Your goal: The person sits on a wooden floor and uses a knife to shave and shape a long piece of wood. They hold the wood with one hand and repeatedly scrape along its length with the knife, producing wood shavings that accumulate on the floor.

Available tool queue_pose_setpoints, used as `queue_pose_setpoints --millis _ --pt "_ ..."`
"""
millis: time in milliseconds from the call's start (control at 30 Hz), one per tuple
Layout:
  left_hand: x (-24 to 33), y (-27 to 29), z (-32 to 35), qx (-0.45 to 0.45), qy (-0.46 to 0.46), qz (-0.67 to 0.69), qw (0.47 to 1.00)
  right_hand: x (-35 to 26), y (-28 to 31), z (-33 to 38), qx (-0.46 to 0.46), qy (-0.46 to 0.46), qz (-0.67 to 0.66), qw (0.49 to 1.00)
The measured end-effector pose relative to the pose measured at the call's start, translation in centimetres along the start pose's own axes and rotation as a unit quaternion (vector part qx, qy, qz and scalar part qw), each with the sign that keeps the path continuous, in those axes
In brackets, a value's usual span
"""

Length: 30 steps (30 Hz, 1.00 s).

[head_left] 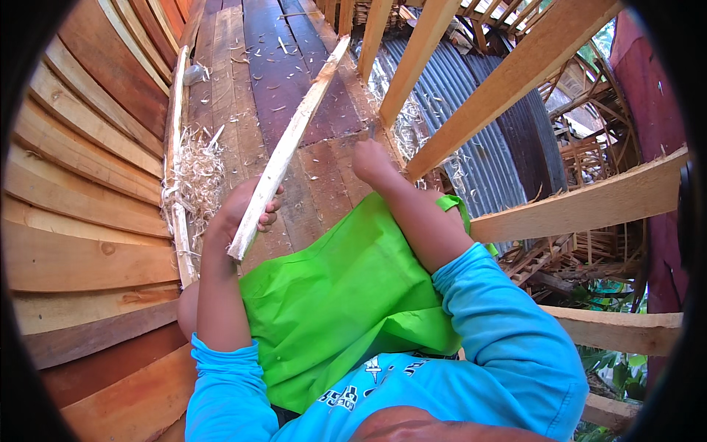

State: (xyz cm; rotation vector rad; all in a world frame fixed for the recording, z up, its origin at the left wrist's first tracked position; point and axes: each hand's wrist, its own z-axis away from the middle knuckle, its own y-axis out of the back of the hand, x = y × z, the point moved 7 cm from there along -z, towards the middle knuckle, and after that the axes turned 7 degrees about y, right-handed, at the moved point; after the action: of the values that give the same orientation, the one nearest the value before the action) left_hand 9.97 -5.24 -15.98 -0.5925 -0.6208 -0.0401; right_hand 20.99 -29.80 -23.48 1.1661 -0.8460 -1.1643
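Note:
My left hand [239,210] grips the near end of a long pale wooden stick [291,144] that slants up and away over the plank floor. Its near end is frayed and splintered. My right hand [372,163] is closed at the floor's right edge, next to a slanted wooden beam [508,77]; a thin dark piece pokes up from the fist, but what it is stays unclear. A bright green cloth [346,295] lies across my lap below both forearms. Both sleeves are light blue.
Dark worn floor planks [272,66] run ahead. A plank wall [81,199] rises at the left, with a thin stick [174,140] and a pile of wood shavings [197,173] along its foot. Open beams at the right overlook a corrugated metal roof [486,147].

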Motion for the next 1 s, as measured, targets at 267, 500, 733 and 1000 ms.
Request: queue_pose_setpoints --millis 267,500,733,1000 --pt "0.1 -0.1 -0.2 -0.019 -0.005 -0.025 1.000 -0.2 -0.4 -3.9 0.152 0.026 0.050 0.987" --pt "-0.1 0.3 0.5 -0.002 -0.001 -0.019 1.000 -0.8 -1.5 -2.4 -0.150 -0.072 0.029 0.986" --pt "-0.1 0.1 0.1 0.002 0.004 -0.024 1.000 -2.6 0.1 -2.0 0.001 -0.078 -0.070 0.994" --pt "-0.3 0.8 0.1 0.007 -0.003 -0.021 1.000 -1.1 -2.7 -1.4 -0.254 -0.101 0.078 0.959"
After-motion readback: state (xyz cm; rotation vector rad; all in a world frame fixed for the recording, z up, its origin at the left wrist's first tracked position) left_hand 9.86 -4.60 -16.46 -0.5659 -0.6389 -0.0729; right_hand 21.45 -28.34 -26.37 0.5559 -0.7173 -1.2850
